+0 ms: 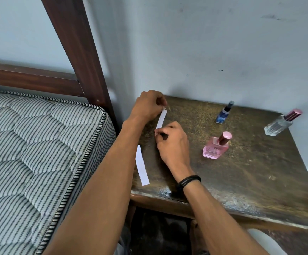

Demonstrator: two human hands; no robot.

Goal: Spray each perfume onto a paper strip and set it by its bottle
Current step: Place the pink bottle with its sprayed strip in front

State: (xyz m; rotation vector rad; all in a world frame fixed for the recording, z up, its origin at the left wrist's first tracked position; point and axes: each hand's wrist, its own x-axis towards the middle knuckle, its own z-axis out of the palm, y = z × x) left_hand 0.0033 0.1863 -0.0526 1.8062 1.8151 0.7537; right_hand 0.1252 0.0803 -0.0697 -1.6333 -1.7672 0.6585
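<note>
White paper strip (161, 119) is pinched at both ends: left hand (147, 105) grips the far end, right hand (173, 142) grips the near end. A second strip (142, 165) lies flat on the table (250, 172) at 7 o'clock from the hands. Pink bottle (215, 147) stands at 3 o'clock, blue bottle (223, 113) at 2 o'clock, clear bottle (280, 124) beyond.

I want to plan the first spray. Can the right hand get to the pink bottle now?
Probably yes: the pink bottle stands just beside the right hand, nothing between them, but that hand must first release the paper strip.
</note>
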